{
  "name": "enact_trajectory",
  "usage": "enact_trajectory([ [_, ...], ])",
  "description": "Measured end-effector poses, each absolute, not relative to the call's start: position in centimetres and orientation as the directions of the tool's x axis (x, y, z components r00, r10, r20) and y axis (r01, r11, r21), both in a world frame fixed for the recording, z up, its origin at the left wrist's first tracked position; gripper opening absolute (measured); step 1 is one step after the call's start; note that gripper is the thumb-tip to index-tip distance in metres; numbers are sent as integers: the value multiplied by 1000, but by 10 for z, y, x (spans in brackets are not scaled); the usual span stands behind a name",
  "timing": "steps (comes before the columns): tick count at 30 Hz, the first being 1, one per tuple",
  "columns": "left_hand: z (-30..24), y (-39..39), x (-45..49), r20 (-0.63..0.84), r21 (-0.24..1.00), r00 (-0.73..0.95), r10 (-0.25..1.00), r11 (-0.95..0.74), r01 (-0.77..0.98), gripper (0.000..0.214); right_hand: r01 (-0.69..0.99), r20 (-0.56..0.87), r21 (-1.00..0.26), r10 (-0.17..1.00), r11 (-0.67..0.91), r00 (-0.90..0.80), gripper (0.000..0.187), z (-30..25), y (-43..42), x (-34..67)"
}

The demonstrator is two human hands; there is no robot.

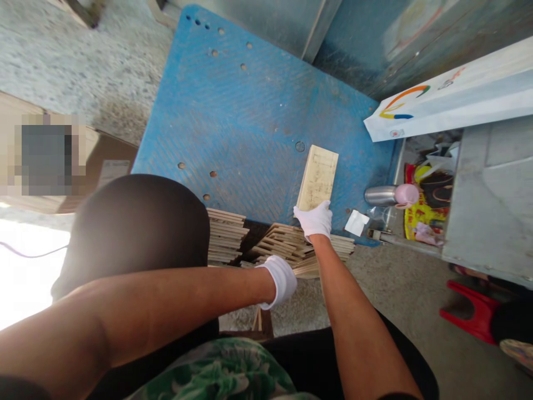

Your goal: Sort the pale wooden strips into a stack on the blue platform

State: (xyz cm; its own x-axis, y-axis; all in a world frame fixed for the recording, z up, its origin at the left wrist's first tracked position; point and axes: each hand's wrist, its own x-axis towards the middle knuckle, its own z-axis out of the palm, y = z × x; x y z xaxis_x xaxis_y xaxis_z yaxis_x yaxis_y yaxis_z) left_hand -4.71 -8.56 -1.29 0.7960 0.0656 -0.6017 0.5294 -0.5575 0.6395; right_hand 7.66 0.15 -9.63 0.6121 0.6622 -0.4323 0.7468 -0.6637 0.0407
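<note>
My right hand (315, 220), in a white glove, grips the near end of a pale wooden board (320, 175) that lies on the blue plastic platform (237, 116). Dark smudges mark the board's top; whether it is one piece or a thin stack, I cannot tell. My left hand (280, 281), also gloved in white, is low in front of my lap, beside a heap of thin wooden slats (283, 241). Its fingers are turned away from view, and whatever they may hold is hidden. Left of the heap sits a second pile of slats (227, 236).
Right of the board stand a steel bottle with a pink cap (391, 195) and a white scrap of paper (357, 223). A white printed bag (453, 91) leans in from the right. A red stool (472, 311) and a cardboard box (110, 161) flank the platform.
</note>
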Motion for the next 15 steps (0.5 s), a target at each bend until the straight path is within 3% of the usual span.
enact_trajectory([
  [6,-5,-77,-47,-618,644,786,20,-561,521,32,769,-451,87,663,-633,597,124,-81,7,78],
  [10,3,-59,-45,-641,663,766,-50,-539,520,37,784,-455,93,674,-613,582,114,-62,9,88],
  [12,7,-43,-46,-657,649,753,29,-486,585,33,793,-459,96,680,-602,572,105,-49,11,94],
  [15,6,-14,-46,-605,692,728,323,-237,681,27,814,-478,85,694,-575,539,94,-25,14,101],
])
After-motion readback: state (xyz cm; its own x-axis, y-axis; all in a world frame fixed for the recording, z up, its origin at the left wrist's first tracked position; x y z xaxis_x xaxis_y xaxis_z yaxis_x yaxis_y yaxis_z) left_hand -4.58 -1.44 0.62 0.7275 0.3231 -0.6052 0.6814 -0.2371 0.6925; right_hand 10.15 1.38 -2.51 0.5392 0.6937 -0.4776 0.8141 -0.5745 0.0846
